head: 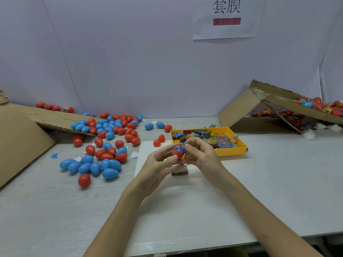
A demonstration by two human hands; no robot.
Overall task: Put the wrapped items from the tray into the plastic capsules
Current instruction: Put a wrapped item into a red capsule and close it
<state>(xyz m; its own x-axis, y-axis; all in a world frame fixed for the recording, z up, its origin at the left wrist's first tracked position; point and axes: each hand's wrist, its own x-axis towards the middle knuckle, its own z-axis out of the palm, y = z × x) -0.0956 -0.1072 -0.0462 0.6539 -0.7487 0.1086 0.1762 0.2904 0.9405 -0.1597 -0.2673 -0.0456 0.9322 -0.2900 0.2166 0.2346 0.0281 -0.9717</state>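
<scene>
1. Forearms (118, 216) come in from the bottom edge and meet over the table (278, 182), just in front of the yellow tray (232, 153).
2. Left hand (157, 165) grips a red capsule half (177, 154), thumb and fingers curled round it, at the tray's near left corner.
3. Right hand (202, 154) pinches a wrapped item (179, 148) that sticks out of the open top of that half.
4. More wrapped items (220, 140) lie heaped in the tray.
5. A small dark packet (180, 172) lies on the table nearer the camera than the tray, below the hands.
6. Two loose red halves (159, 140) sit just left of the tray.
7. Red and blue capsules (107, 145) are scattered well to the tray's left, spilling from a cardboard box (22, 138).
8. Behind and to the right of the tray, a second cardboard box (246, 110) is tipped open and holds wrapped capsules (315, 104).
9. A paper sign (228, 17) hangs on the wall above the tray.
</scene>
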